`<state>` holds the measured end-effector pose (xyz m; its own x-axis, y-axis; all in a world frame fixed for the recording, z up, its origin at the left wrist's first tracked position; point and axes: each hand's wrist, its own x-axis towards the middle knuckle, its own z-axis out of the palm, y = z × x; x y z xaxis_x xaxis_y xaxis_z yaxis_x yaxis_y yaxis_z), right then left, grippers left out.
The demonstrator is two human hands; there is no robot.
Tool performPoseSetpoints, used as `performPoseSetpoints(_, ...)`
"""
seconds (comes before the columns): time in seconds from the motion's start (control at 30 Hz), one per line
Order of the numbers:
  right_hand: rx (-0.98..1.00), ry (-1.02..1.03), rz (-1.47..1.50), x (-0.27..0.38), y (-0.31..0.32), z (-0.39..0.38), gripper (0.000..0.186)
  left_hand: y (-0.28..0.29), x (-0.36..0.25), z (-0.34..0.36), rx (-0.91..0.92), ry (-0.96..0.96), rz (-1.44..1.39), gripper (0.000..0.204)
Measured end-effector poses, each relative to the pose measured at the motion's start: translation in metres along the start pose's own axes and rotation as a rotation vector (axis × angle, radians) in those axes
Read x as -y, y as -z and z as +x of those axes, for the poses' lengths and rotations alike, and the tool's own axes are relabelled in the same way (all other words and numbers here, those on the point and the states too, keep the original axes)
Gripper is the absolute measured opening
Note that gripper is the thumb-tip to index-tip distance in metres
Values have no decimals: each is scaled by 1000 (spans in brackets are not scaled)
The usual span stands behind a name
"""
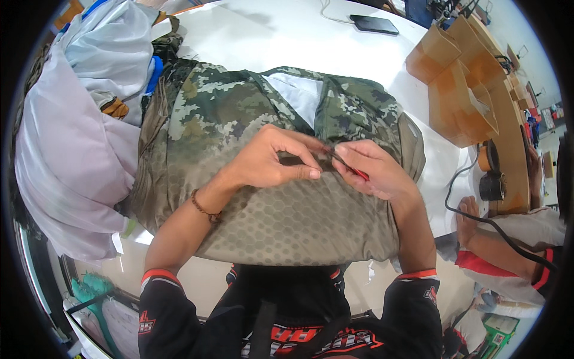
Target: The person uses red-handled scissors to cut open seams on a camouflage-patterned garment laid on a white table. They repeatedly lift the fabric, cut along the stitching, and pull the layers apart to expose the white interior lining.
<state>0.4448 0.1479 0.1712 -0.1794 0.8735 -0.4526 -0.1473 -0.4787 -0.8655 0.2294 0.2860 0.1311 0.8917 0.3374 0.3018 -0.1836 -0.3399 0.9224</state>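
A camouflage garment (287, 209), green-brown at the top and honeycomb-patterned below, is spread on the white table (269, 33) in front of me. A white lining shows at its V-shaped opening. My right hand (373, 167) is closed around a small red-handled tool (360, 173), whose dark tip points toward my left hand; its exact kind is hard to make out. My left hand (278, 157) is just left of it over the garment, thumb and forefinger curled together in a pinch, the other fingers reaching to the tool's tip. Whatever the pinch holds is too small to see.
Pale shiny fabric (78, 137) is heaped on the left. A phone (374, 24) with a cable lies at the far side. Cardboard boxes (460, 113), tape rolls (493, 185) and a black cable (478, 215) line the right edge. Another person's hand (468, 215) rests at the right.
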Motion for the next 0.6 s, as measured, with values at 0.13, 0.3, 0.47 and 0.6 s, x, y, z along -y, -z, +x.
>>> performPoseSetpoints(0.13,111,200,-98,5,6,-4,38,17,-27,-10,171,99,193,6)
performPoseSetpoints(0.3,-271,457,-254,3,-2,-4,26,46,-96,-102,291,11,262,10)
performPoseSetpoints(0.47,-490,497,-184,3,-7,-3,16,81,-160,-226,211,533,330,20)
performPoseSetpoints(0.6,-580,524,-296,1,-9,1,16,59,-194,-272,-32,647,731,36)
